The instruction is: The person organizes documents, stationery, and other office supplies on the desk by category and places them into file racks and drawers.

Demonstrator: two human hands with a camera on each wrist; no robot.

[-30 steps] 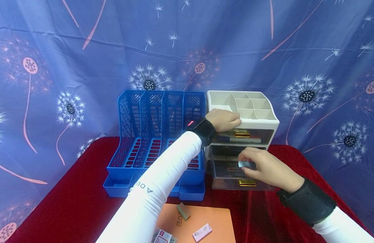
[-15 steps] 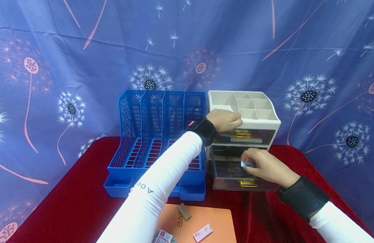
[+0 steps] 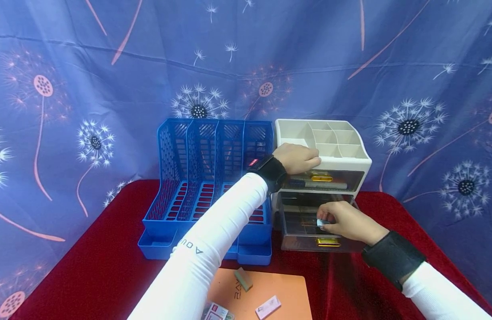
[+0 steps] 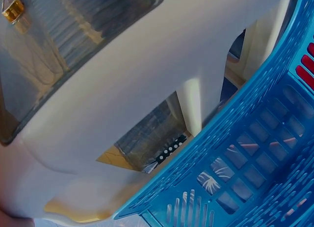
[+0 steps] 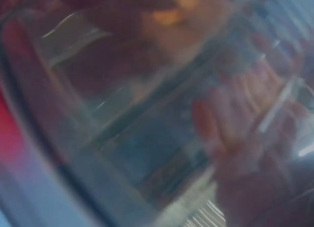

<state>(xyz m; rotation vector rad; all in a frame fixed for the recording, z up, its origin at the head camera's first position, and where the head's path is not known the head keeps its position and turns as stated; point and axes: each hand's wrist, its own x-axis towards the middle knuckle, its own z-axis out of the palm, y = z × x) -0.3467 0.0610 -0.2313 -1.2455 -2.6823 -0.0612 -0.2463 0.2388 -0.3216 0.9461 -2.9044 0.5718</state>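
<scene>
My left hand rests on the top front edge of a white desk organizer, its fingers bent over the rim. In the left wrist view, the organizer's white side fills much of the picture. My right hand pinches a small pale-blue block between thumb and fingers, over the pulled-out clear drawer. Most of the block is hidden by the hand. Through the blurred clear plastic in the right wrist view, the fingers show faintly.
A blue file rack stands against the organizer's left side. The upper drawer, closed, contains a marker-like stick. In front, an orange board bears a greenish block, a pinkish-white block and a small white-and-red packet.
My right hand has lowered slightly toward the open drawer with the pale-blue block. The left hand stays on the organizer, and the head view has shifted a little.
</scene>
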